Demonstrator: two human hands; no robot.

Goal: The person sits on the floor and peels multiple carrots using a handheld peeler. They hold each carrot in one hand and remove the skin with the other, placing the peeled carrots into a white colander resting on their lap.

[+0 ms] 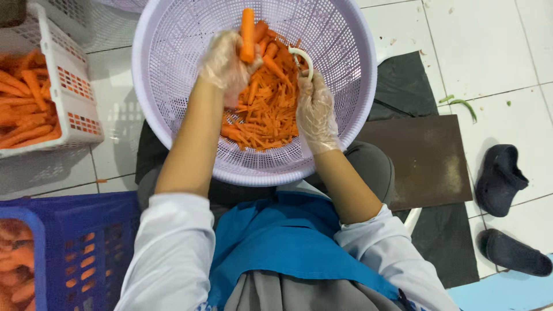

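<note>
Left fingers (230, 57) around carrot (247, 34); right fingers (308, 86) around peeler (303, 59).

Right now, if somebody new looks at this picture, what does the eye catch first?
First the big lilac basket at top centre, with a heap of orange carrot peelings inside. Above the heap, the gloved left hand holds a carrot upright, and the gloved right hand holds a white peeler beside it. At the left edge, a white crate holds more carrots.
</note>
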